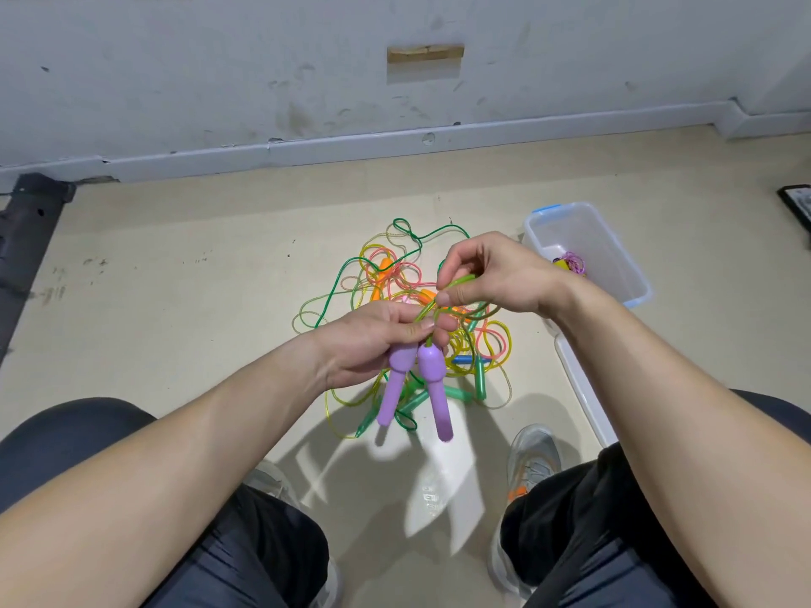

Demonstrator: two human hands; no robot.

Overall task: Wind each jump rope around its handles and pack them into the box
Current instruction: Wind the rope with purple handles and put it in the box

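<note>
Gripping two lilac plastic handles (414, 383), the left hand (373, 344) steadies them while the right hand (491, 274) pinches the translucent green rope (456, 285), likely starting the first wrap.

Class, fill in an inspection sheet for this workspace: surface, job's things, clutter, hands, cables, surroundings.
Surface: beige floor, scuffed.
Job's things: tangled rope pile on floor; clear box holding one wound rope; likely lid beside it.
Clutter: dark flat item at right edge.
Hands: left hand grips two purple handles; right hand pinches their green cord.
Cables: nothing seen.
Surroundings: marked white wall, black object left.
</note>
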